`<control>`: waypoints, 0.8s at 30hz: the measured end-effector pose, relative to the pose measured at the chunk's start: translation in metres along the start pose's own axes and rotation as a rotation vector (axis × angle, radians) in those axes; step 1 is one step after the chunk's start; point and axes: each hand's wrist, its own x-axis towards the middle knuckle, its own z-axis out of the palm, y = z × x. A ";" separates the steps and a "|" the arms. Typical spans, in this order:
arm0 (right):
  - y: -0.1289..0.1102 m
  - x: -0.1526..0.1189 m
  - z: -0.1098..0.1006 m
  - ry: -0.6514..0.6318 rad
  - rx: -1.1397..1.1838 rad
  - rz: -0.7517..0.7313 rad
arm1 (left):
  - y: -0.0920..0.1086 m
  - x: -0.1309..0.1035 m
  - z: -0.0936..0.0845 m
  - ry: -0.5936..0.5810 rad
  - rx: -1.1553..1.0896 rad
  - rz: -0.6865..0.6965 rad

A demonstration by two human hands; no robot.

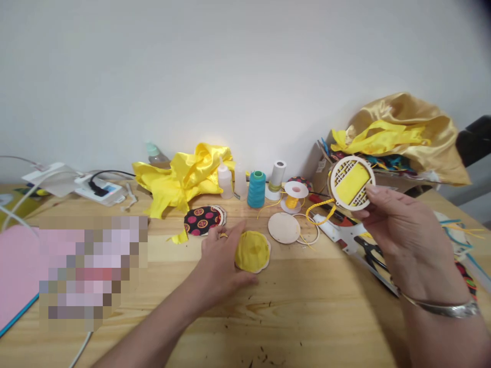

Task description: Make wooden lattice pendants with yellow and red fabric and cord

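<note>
Raised at the right, my right hand pinches a round openwork wooden frame by its right edge. Yellow fabric shows through its lattice, and a braided yellow cord hangs from its lower edge. My left hand is low over the table, thumb and index finger spread around the left side of a yellow fabric-covered disc with a pale scalloped backing. Its other fingers curl behind, partly hidden. Just beyond lies a black patterned fabric disc. A plain pale disc and a thin ring lie nearby.
Yellow satin, a squeeze bottle, a teal thread cone and a yellow cord spool line the back. A white glue gun and black-handled scissors lie right, before a fabric-filled box. Power strips sit left.
</note>
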 end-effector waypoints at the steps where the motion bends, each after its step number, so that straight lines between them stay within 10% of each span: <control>1: 0.001 0.000 0.000 -0.004 0.003 0.003 | -0.001 0.000 0.002 -0.021 0.021 0.001; 24: 0.039 -0.013 0.028 -0.161 -0.051 0.225 | 0.003 -0.003 0.010 -0.016 -0.049 0.181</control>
